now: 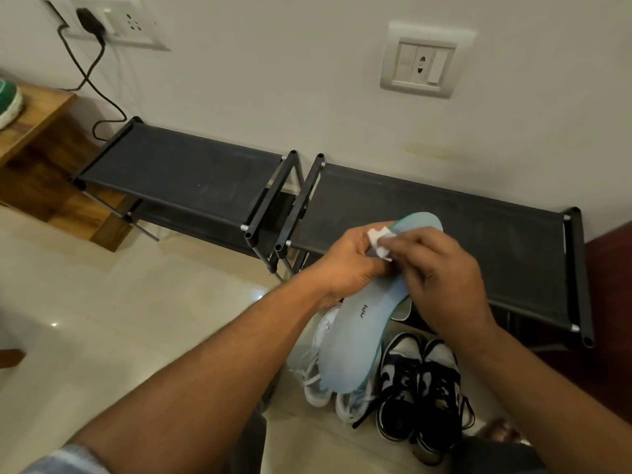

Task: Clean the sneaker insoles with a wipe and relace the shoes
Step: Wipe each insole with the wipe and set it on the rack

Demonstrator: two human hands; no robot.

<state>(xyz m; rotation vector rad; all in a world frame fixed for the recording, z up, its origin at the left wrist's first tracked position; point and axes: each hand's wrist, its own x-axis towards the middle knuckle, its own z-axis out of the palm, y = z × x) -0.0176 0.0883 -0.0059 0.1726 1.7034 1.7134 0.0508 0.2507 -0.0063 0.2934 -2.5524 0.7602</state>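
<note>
Two bare forearms reach up from the bottom of the frame, a bit of pale sleeve [68, 456] showing at the lower left. They meet right of centre, where the left hand [345, 265] grips a light blue insole [355, 336] by its left edge, fingers curled round it. The right hand [444, 278] pinches a small crumpled white wipe [379, 242] and presses it onto the insole's upper half, right by the left thumb. The insole is held in the air, tilted, with one end toward the wall and the other toward the camera.

Below it on the pale tiled floor [119, 319] sit white sneakers [319, 378], mostly hidden, and just right of them a pair of black-and-white sneakers [420, 381] with loose black laces. Behind the hands, two low black shoe racks [181, 179] stand side by side along the wall. At upper left, a black charger [89, 20] is plugged into a wall socket, and a green shoe [8, 100] rests on a wooden stand [37, 131].
</note>
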